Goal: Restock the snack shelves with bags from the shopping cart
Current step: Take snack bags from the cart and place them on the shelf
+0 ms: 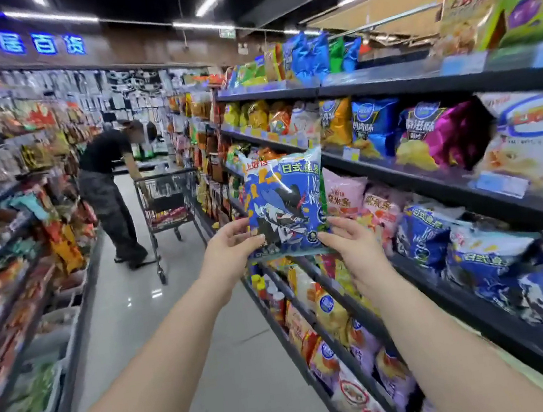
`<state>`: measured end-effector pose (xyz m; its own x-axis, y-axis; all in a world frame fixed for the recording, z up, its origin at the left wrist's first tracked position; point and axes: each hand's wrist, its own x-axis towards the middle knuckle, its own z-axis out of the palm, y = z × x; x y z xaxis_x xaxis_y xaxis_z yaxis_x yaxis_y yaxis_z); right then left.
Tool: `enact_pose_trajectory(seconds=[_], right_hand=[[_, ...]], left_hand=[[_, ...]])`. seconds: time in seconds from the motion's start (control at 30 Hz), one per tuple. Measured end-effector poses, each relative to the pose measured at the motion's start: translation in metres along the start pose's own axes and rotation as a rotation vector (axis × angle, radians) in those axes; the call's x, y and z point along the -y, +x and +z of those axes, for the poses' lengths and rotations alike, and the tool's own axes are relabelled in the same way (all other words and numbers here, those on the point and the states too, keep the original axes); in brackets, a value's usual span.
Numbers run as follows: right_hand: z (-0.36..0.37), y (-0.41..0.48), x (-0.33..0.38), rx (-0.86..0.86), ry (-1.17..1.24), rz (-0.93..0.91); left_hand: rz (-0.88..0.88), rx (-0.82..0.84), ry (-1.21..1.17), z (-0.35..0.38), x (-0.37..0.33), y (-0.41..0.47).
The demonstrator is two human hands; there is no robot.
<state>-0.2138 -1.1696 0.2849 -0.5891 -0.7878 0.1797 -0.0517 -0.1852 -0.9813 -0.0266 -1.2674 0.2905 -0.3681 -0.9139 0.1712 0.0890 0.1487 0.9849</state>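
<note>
Blue bag (285, 204) upright in both my hands, out in the aisle beside the shelves.
Left hand (231, 249) and right hand (349, 240) pinch its bottom corners, fingers (328, 238) closed on film; I judge it light, puffy, slippery, crushable. Matching bags (422, 237) lie right; cart (168, 205) beyond.

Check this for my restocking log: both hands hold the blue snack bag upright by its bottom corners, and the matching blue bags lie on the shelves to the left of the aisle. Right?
Not quite. The head view shows the left hand and right hand holding the blue snack bag upright by its bottom corners, but the matching blue bags lie on the right-hand shelves, not the left.
</note>
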Motion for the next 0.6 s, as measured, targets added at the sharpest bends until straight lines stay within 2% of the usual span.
enact_pose_trajectory(seconds=[0.13,0.3,0.6], right_hand=[[0.033,0.078,0.041,-0.097,-0.004,-0.107],[0.047,0.156,0.087,-0.197,-0.097,-0.23],[-0.006,0.296,0.16,-0.369,-0.236,-0.373]], left_hand=[[0.103,0.144,0.1,-0.008,-0.044,0.106],[0.203,0.227,0.108,0.011,-0.083,0.22],[0.362,0.375,0.051,0.117,-0.148,0.371]])
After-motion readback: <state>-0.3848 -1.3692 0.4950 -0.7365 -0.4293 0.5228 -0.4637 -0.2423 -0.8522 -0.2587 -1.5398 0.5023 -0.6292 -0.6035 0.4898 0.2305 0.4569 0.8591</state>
